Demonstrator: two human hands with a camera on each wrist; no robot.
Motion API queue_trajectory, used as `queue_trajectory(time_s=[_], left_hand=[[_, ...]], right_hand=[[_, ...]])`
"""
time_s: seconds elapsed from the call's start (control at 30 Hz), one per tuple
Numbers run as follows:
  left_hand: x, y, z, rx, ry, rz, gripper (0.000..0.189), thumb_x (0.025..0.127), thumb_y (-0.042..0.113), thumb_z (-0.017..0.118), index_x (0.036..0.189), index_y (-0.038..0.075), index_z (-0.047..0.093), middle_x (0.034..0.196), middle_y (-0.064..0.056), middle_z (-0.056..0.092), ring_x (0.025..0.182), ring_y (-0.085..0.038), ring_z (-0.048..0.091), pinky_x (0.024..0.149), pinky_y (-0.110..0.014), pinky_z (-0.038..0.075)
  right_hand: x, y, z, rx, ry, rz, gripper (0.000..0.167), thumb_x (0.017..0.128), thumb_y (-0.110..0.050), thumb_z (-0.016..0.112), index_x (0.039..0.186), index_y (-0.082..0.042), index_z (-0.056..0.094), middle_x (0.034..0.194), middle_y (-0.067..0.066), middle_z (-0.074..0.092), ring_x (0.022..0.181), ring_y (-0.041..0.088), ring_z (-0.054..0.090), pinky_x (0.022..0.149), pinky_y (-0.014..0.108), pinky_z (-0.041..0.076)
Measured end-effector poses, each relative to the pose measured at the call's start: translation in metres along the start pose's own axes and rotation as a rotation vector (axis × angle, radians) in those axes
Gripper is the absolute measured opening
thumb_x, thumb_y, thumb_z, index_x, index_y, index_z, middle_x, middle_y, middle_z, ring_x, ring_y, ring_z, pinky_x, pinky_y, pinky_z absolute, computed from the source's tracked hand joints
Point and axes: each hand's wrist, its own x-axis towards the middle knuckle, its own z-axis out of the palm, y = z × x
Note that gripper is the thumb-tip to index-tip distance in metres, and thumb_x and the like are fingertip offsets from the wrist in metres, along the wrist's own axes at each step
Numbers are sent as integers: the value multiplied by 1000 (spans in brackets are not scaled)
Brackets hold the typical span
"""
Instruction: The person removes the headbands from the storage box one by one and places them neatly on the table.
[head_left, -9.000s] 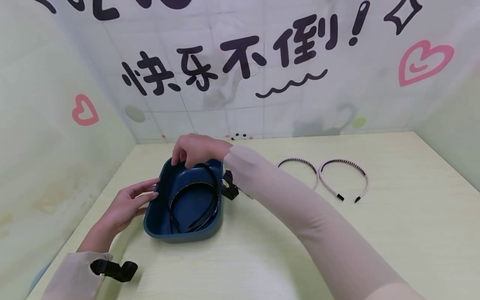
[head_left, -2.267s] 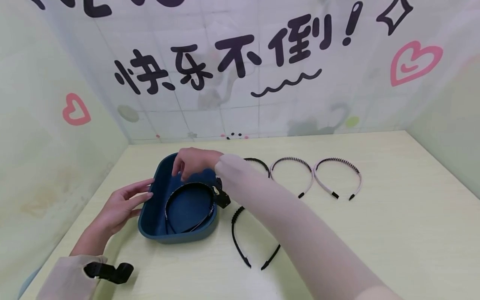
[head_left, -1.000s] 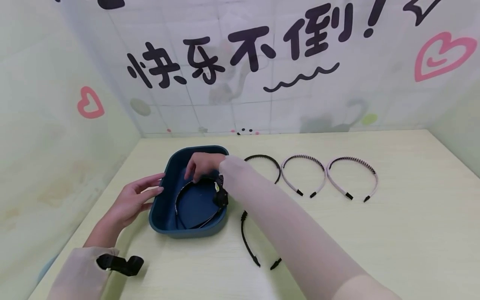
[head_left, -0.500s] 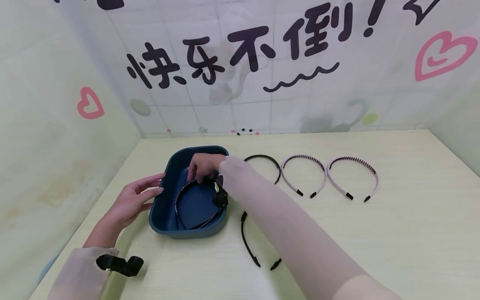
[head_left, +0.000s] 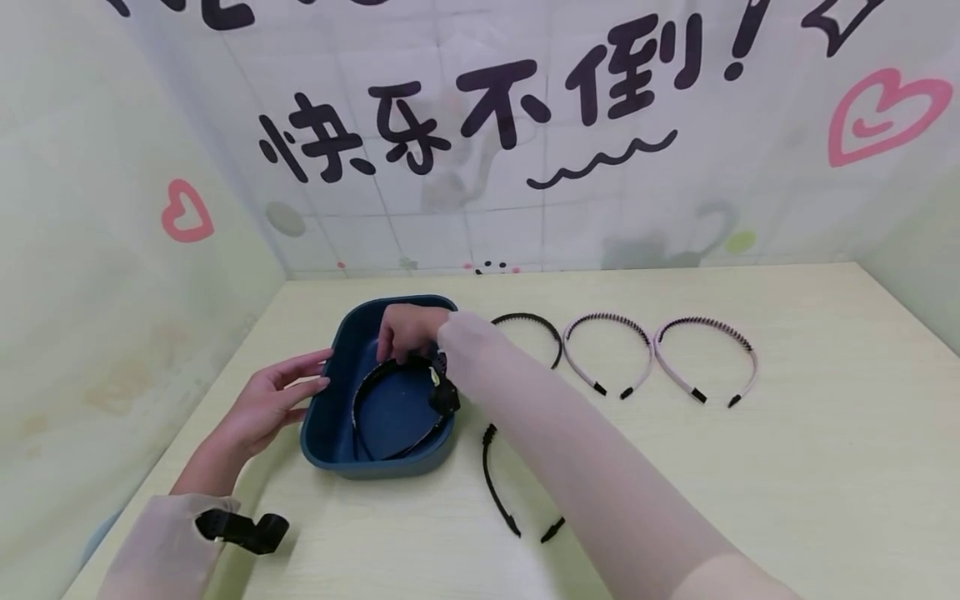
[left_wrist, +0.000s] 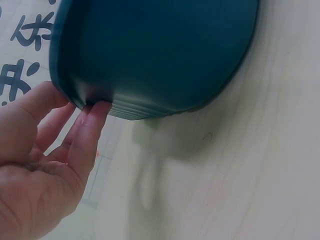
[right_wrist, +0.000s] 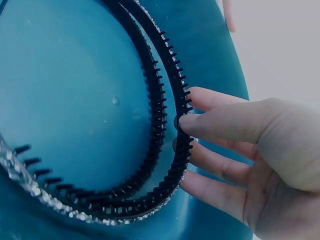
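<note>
My right hand [head_left: 408, 329] reaches down into the blue plastic bin [head_left: 318, 454]. In the right wrist view, its thumb and fingers pinch a black toothed headband [right_wrist: 176, 75] with a glittery silver outer edge. A second dark toothed band [right_wrist: 156, 100] curves close inside that one. My left hand [head_left: 270, 404] touches the bin's left side with mostly straight fingers; in the left wrist view its fingertips meet the bin's wall near the rim. The far ends of the headbands in the bin are hard to make out.
Two pale pink headbands, a middle one [head_left: 647, 337] and a right one [head_left: 752, 358], lie on the table [head_left: 810, 483]. A black headband [head_left: 557, 333] lies left of them, and another black one [head_left: 491, 487] lies nearer; my right sleeve [head_left: 570, 425] partly covers both.
Since 9.0 s ago, a black headband has left the bin, and black headbands now show on the table. My right hand has lowered into the bin and taken hold of a glittery headband.
</note>
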Motion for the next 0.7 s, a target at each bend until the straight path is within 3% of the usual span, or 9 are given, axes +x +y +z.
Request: queue_trajectory(time_s=[0.37,0.7], left_hand=[[-1,2,0,-39,-17,17,48,91,18,58,137,11,44,110,6,53,93,-5,57,71,-28,51],[-2,1,0,-7,-13,16,49,92,21,58,137,10,43,112,4,50,92,-5,55,71,-28,51]], right_hand=[[-6,-9,-7,-33,-17,-54,32,83,10,58,107,-8,70,109,1,63,86,10,58,63,27,50],[-14,-24,-16,-41,21,-95,37,82,12,53,110,-8,68,108,2,63,82,12,59,59,24,48]])
